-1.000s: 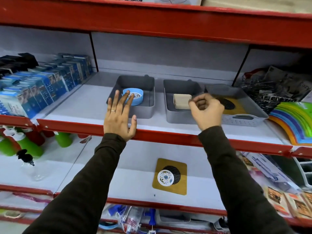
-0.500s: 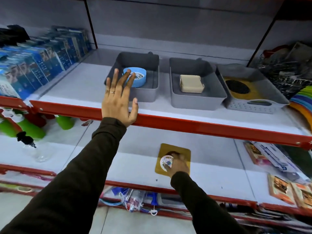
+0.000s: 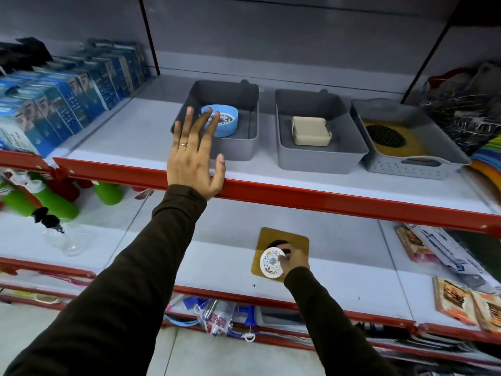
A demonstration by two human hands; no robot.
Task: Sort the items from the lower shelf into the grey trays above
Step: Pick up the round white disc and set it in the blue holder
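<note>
Three grey trays stand on the upper shelf: the left tray [image 3: 238, 147] holds a blue round box [image 3: 226, 126], the middle tray [image 3: 320, 156] a beige box [image 3: 309, 130], and the right tray [image 3: 412, 166] a yellow-brown card with a black disc [image 3: 385, 135]. On the lower shelf lies another yellow-brown card [image 3: 296, 238] with a small white patterned disc [image 3: 269, 261] on it. My right hand [image 3: 294, 260] is closed around that white disc. My left hand [image 3: 193, 161] rests open on the red front edge of the upper shelf, fingers spread over the left tray's corner.
Blue boxes [image 3: 67, 104] fill the upper shelf at the left; wire goods [image 3: 461, 112] and coloured plastic [image 3: 488, 156] sit at the right. Green bottles [image 3: 54, 199] and a clear spray bottle [image 3: 65, 234] stand lower left. Packets [image 3: 444, 253] lie lower right.
My right hand came down from the middle tray to the lower shelf and closed on the white disc. My left hand stayed on the shelf edge. The view tilted downward.
</note>
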